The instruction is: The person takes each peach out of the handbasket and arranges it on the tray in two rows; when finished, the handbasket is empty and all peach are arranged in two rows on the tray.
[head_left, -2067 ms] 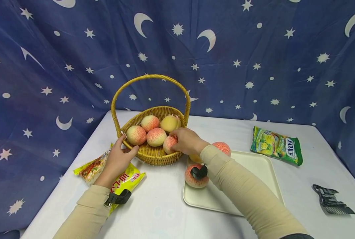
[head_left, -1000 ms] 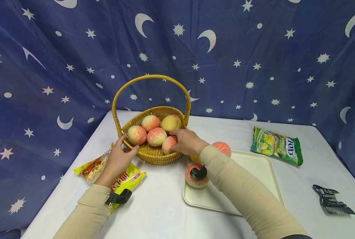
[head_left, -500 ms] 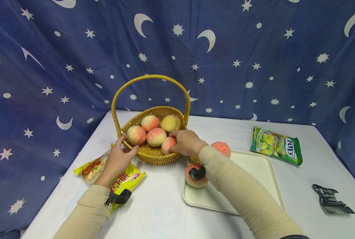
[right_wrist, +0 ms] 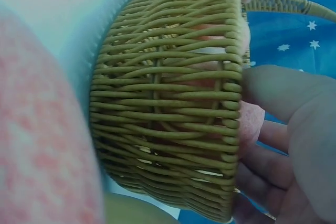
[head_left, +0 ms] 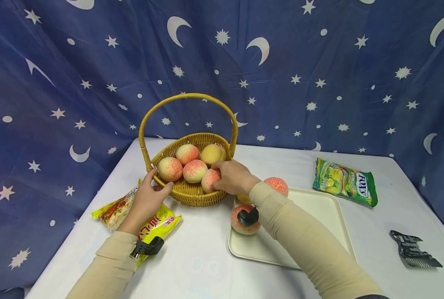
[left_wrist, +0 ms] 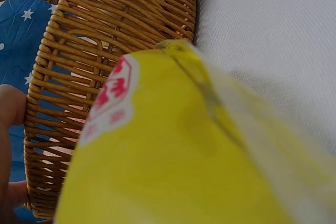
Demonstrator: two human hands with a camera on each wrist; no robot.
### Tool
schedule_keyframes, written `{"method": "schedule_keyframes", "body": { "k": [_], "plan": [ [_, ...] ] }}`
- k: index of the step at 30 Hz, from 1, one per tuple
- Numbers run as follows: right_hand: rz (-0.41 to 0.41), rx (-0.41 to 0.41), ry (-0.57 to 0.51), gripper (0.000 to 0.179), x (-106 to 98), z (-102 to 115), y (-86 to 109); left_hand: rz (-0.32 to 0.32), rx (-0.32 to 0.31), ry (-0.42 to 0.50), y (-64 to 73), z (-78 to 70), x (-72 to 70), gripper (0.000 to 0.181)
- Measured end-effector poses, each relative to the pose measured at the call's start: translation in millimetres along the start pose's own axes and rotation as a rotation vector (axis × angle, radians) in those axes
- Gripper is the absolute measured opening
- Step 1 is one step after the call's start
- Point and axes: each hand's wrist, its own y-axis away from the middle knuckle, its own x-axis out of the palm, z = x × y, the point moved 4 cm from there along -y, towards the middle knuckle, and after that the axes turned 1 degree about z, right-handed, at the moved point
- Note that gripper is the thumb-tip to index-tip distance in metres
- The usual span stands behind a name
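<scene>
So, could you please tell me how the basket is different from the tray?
The basket is woven and golden brown, while the tray looks plain and cream-coloured. The basket has a tall arched handle; no such handle shows on the tray. The basket's walls are deep, whereas the tray is shallow. Both bear peaches and stand on the white table.

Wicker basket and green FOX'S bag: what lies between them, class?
Head view: the right hand, a peach at the far edge of the cream tray, then bare white tablecloth.
</scene>
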Motion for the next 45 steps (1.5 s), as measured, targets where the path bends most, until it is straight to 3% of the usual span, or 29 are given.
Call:
{"method": "schedule_keyframes", "body": {
  "k": [15,28,35,45],
  "plan": [
    [-0.090,-0.010,-0.112,0.063,-30,-5,16.4,0.003,-0.004,-0.010,-1.2,0.6,-0.2,0.091],
    [-0.217,-0.069,-0.094,0.061,-70,-3,59.6,0.035,-0.015,0.009,-0.4,-2.2,-0.6,0.091],
    [-0.264,-0.075,-0.122,0.063,-82,-20,85.0,0.044,-0.018,0.006,0.4,-2.3,-0.2,0.095],
    [-0.257,-0.011,-0.125,0.060,-84,-52,112.6,0.033,-0.008,-0.008,0.0,-2.4,-0.5,0.099]
  ]
}}
